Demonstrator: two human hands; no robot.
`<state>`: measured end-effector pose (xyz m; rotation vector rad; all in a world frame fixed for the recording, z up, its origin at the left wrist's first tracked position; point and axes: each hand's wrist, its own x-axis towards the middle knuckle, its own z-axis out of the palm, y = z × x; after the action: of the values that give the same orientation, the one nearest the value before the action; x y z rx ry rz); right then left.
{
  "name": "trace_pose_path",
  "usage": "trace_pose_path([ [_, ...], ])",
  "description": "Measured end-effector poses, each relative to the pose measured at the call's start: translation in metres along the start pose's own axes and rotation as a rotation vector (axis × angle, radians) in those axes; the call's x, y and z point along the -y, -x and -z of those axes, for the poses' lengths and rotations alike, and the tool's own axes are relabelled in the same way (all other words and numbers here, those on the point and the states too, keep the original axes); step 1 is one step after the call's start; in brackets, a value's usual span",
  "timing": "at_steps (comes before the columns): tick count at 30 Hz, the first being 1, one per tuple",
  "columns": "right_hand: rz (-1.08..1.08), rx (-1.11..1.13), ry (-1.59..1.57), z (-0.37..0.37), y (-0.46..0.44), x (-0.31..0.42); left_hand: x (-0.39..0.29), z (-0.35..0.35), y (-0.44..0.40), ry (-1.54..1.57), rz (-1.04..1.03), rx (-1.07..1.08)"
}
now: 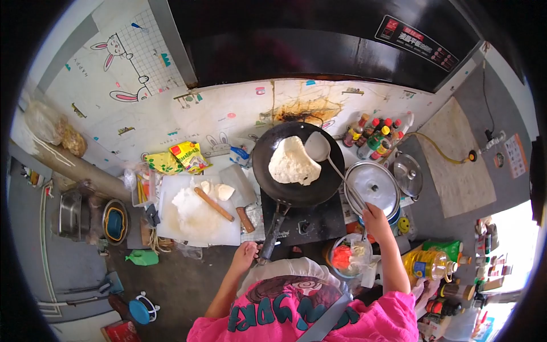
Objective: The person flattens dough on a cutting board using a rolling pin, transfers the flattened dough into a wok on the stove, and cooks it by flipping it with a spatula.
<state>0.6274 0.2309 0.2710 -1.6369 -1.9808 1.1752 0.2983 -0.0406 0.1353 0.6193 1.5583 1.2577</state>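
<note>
A black wok (325, 191) stands on the dark stove, its long handle (274, 232) pointing toward me. In it lies a pale, uneven flatbread (293, 162). My right hand (375, 220) is closed round the end of a long metal spatula (317, 147), whose broad head rests at the flatbread's right edge. My left hand (245, 256), fingers curled, is just left of the wok handle's end; I cannot tell whether it touches the handle or what is inside the fingers.
Left of the wok, a white board (228, 235) carries flour, dough, and a rolling pin (214, 204); a cleaver (244, 196) lies at its right edge. Right are a lidded pot (372, 186), sauce bottles (376, 137), and a glass lid (408, 174). An oil jug (424, 264) stands lower right.
</note>
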Motion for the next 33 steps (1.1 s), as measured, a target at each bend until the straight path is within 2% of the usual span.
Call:
trace_pose_path([
  [2, -0.089, -0.019, -0.085, 0.008, 0.030, 0.040, 0.008, 0.003, -0.001, 0.031, 0.022, -0.016],
  [5, 0.172, -0.219, 0.081, 0.003, 0.032, 0.018, 0.011, 0.004, 0.002, -0.019, 0.026, 0.013],
  [8, 0.021, -0.193, 0.045, 0.006, 0.041, 0.043, 0.006, 0.002, 0.000, -0.091, -0.006, 0.031],
  [11, 0.143, -0.244, 0.136, -0.001, 0.035, 0.008, -0.005, -0.002, 0.003, -0.099, -0.031, 0.019],
  [14, 0.171, -0.226, 0.120, -0.008, 0.036, 0.006, -0.005, -0.003, 0.003, -0.061, -0.006, 0.021],
  [18, 0.064, -0.127, 0.113, -0.017, 0.039, 0.024, -0.002, -0.003, 0.002, -0.037, 0.015, 0.005],
  [23, 0.181, -0.071, 0.170, -0.021, 0.053, 0.047, -0.006, -0.002, 0.005, -0.070, 0.039, 0.026],
  [26, 0.116, 0.018, 0.164, -0.024, 0.058, 0.052, -0.008, -0.004, 0.007, -0.075, 0.022, 0.016],
  [33, 0.309, 0.016, 0.291, -0.046, 0.061, 0.046, -0.006, -0.004, 0.007, -0.041, 0.038, 0.011],
])
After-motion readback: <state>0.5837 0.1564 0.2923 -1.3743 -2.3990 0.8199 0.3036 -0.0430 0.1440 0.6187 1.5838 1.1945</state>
